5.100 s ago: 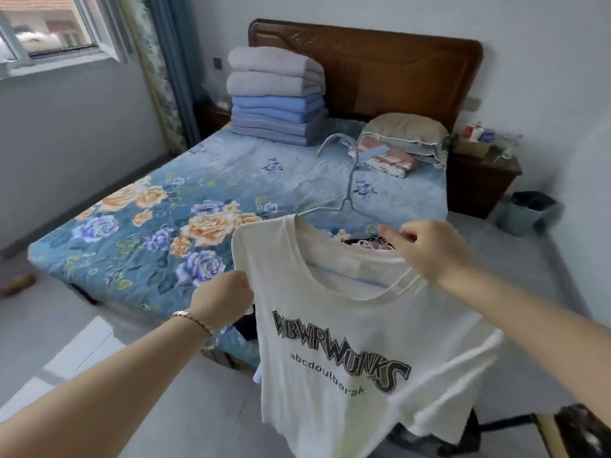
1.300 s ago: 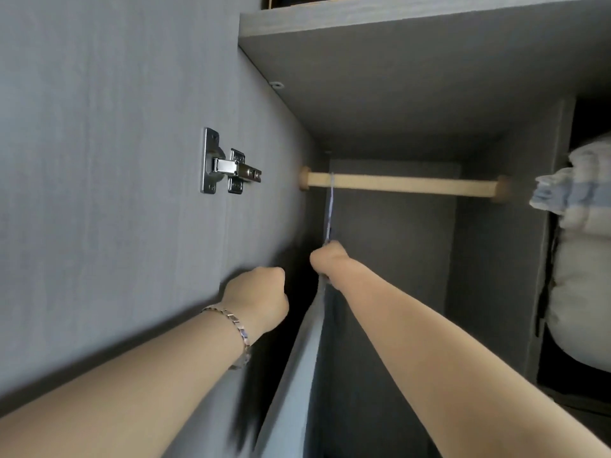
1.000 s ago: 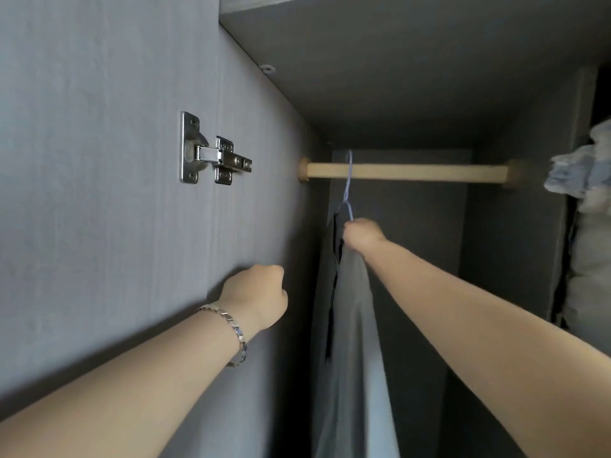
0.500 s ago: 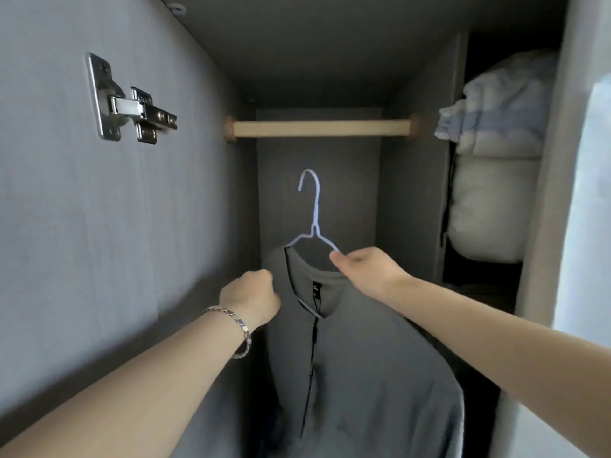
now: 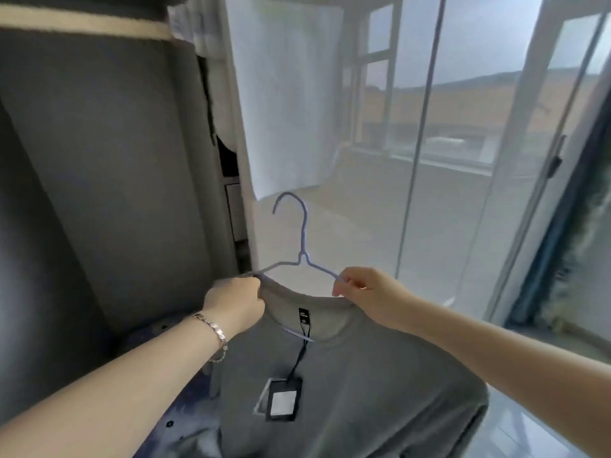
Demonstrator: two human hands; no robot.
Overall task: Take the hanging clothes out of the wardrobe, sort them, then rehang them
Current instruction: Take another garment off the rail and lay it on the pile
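Hazy daylight from the window [image 5: 463, 94] — dim wardrobe interior [image 5: 99, 160], soft motion blur, wide-angle bowing at edges

home bedrm: open wardrobe [image 5: 99, 160] w/ rail [image 5: 82, 25], big window [image 5: 479, 110].

Item: grey T-shirt [image 5: 357, 391], round neck, on thin light-blue wire hanger [image 5: 303, 239], held upright just outside the open wardrobe [image 5: 109, 160], off its pale rod [image 5: 82, 26] at top left. Hook up, curling left. Black neck label [image 5: 303, 316] inside collar; black swing tag [image 5: 283, 402] w/ white panel hangs on cord over chest. Left grip [image 5: 236, 305] pinches collar, right grip [image 5: 370, 292] hanger's right arm.
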